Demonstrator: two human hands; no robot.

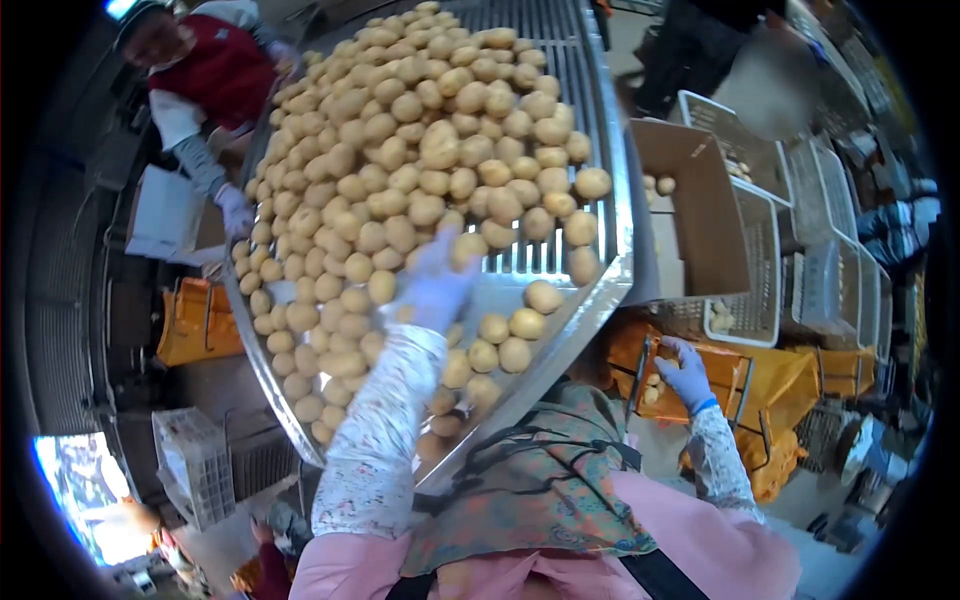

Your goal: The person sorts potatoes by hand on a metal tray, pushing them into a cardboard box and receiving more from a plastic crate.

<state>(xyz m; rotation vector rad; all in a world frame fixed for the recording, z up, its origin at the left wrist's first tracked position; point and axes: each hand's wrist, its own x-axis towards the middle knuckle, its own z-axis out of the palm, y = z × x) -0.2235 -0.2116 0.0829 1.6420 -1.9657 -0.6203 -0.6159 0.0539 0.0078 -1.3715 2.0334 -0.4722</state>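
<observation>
A large heap of potatoes (400, 150) covers a slatted metal table (545, 262). My left hand (440, 283), in a pale purple glove, reaches into the heap; it is blurred, its fingers against a potato (467, 250), and its grip is unclear. My right hand (685, 375), gloved too, hangs at the right over the opening of an orange bag (718, 362) on a metal frame. Several small potatoes (652, 388) show beside its fingers. Whether that hand holds anything is hidden.
A co-worker (225, 75) stands across the table at the upper left, one gloved hand at its edge. A cardboard box (715, 210) and white plastic crates (765, 260) stand at the right. A grey crate (195, 465) is at the lower left.
</observation>
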